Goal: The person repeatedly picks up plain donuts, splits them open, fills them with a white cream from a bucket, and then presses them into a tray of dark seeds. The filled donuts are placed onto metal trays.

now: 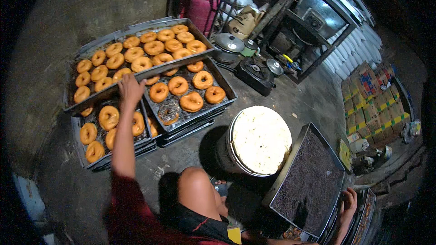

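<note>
- Showing its back to the camera, the left hand (131, 89) sits at the near wall of the upper tray (181, 61), fingers pointing forward, thumb out to the right!
- Just beyond those fingers, a glazed doughnut (121, 73); whether they pinch it or the tray's rim, one cannot tell.
- And look at that left forearm (125, 143), nearly straight, running up from a dark red sleeve (131, 204) and crossing in front of the lower trays (195, 118).
- That upper tray, packed with doughnuts, lies over the lower ones on the person's left.
- Over on the right, the right hand (349, 204) has its fingers bent and spread apart, nothing seen between them!
- It's just beside a tray of dark sprinkles (289, 163); contact, hard to tell.
- Between the arms, a bent knee (195, 181), and beyond it a bucket (222, 154) topped with something pale.
</note>
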`<state>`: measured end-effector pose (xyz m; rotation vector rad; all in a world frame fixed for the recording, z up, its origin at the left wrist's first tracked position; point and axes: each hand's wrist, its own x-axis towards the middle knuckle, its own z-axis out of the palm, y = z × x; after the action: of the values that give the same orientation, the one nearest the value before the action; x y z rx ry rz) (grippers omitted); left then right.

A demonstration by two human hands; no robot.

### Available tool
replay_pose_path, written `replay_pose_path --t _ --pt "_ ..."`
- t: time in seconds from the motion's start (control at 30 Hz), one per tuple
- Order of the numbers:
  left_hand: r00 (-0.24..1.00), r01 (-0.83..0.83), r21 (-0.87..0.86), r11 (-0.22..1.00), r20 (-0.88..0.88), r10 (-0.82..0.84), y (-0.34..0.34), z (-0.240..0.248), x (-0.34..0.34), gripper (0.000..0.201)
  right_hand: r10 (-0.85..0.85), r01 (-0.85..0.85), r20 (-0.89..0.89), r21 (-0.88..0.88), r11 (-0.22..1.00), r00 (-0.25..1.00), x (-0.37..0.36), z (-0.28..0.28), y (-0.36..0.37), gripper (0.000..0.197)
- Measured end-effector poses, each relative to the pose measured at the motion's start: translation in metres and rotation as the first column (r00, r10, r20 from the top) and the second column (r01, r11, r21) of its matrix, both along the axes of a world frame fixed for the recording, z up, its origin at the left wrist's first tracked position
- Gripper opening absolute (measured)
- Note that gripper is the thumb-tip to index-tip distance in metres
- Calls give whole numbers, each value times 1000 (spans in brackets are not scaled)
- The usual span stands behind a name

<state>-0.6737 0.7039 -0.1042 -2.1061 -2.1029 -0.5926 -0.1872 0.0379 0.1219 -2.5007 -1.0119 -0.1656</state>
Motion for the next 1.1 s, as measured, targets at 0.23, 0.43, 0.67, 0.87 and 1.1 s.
replay_pose_path --t 0.23,0.43,0.67,0.87,1.1 --pt "-783 -65 -372 926 594 184 -55 -80 3 57 80 -82 94 19 996 992 9 -7 -4 35" --pt "-617 -99 -364 926 753 230 -5 -79 5 35 17 -19 20 95 995 1000 -14 -2 -26 32" --pt "-602 -36 -144 989 793 93 -20 27 -1 49 209 -199 -90 113 974 974 -29 -16 -12 27" --pt "-777 22 -15 1000 629 27 -158 71 -21 55 609 -557 -143 286 780 780 -27 -52 66 24" --pt "-538 162 141 977 842 -33 -288 112 -74 57 710 -14 -701 711 703 64 49 -43 195 61"
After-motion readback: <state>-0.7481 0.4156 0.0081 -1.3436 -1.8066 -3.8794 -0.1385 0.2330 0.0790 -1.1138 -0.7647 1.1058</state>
